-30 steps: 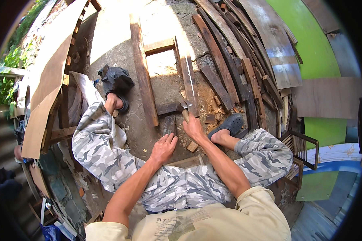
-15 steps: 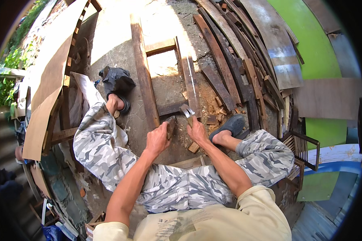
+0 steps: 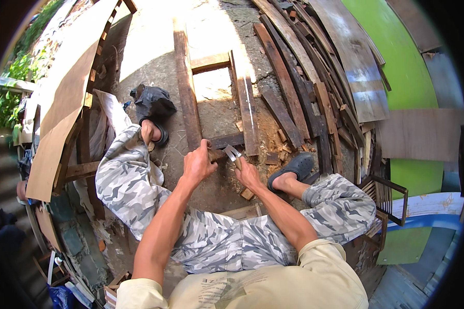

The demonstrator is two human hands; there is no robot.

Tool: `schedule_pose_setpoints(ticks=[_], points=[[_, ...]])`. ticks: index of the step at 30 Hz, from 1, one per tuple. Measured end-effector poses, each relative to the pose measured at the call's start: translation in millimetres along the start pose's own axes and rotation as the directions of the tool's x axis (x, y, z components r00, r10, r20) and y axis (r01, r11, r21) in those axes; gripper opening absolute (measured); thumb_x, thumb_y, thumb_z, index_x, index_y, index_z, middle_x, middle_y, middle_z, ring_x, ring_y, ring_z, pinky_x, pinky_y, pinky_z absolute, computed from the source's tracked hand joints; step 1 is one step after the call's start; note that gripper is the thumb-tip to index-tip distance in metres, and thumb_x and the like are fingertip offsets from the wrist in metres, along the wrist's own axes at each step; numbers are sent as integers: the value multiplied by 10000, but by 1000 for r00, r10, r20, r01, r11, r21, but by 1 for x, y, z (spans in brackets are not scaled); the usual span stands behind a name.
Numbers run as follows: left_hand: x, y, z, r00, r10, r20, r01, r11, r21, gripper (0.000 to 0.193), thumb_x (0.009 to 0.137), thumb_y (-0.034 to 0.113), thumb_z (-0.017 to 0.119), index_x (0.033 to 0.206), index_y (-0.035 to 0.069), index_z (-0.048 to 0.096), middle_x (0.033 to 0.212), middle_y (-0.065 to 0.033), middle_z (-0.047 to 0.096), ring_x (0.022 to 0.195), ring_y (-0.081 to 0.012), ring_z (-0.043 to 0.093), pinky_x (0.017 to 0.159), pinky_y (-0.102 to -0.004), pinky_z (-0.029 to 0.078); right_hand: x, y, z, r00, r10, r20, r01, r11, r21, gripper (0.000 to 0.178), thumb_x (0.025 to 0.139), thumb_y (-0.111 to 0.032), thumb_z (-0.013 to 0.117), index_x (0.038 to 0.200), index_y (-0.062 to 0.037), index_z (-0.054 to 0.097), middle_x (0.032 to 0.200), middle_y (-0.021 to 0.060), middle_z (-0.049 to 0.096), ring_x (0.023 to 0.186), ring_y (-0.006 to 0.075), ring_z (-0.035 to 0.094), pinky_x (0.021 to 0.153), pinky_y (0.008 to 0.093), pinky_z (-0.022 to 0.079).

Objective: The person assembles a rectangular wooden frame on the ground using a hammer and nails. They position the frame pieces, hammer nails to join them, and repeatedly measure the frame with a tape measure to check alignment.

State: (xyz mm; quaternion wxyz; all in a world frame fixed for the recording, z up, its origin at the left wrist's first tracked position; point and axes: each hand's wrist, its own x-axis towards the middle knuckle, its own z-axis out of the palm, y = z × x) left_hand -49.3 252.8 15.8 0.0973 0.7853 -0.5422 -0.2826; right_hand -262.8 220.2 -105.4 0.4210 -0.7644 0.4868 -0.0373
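My left hand (image 3: 197,164) is closed around a short dark wood block (image 3: 217,154) that lies nearly level, its right end sticking out of my fingers. Just right of it, my right hand (image 3: 249,174) grips a claw hammer (image 3: 232,152) by its wooden handle, close below the shiny metal head. The head is at the block's right end; whether they touch I cannot tell. Beyond both hands, a ladder-like wooden frame lies on the ground, with a left rail (image 3: 186,92), a right rail (image 3: 246,105), a far crosspiece (image 3: 210,62) and a darker near crosspiece (image 3: 228,140).
Several long planks (image 3: 283,77) are stacked along the right. Wood scraps (image 3: 273,157) and sawdust lie by my right clog (image 3: 299,166). A black plastic bag (image 3: 152,101) sits near my left foot. Plywood (image 3: 62,118) leans at the left; a slatted rack (image 3: 384,198) stands right.
The wood block has turned from tilted upward to nearly level in my left hand. My right hand has brought the hammer head lower and left, toward the block. The whole view has shifted slightly.
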Motion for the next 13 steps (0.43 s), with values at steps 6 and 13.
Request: schedule_pose_setpoints(ticks=[6, 13], points=[[5, -3, 6, 999, -27, -35, 26, 1000, -7, 643, 667, 204, 768, 1202, 55, 444, 994, -200, 703, 905, -420, 673, 807, -497, 529, 13, -16, -14, 945, -178, -274, 229, 959, 166, 302, 827, -143, 694, 1063, -66, 522, 790, 236, 657, 784, 463, 644, 638, 512, 512], [10, -2, -9, 995, -99, 19, 100, 995, -29, 614, 693, 220, 768, 1203, 92, 451, 1026, -181, 707, 927, -431, 667, 829, -483, 528, 8, 18, 18, 994, 39, 102, -30, 995, -91, 436, 845, -216, 688, 1208, -99, 477, 889, 243, 684, 833, 486, 662, 747, 544, 518]])
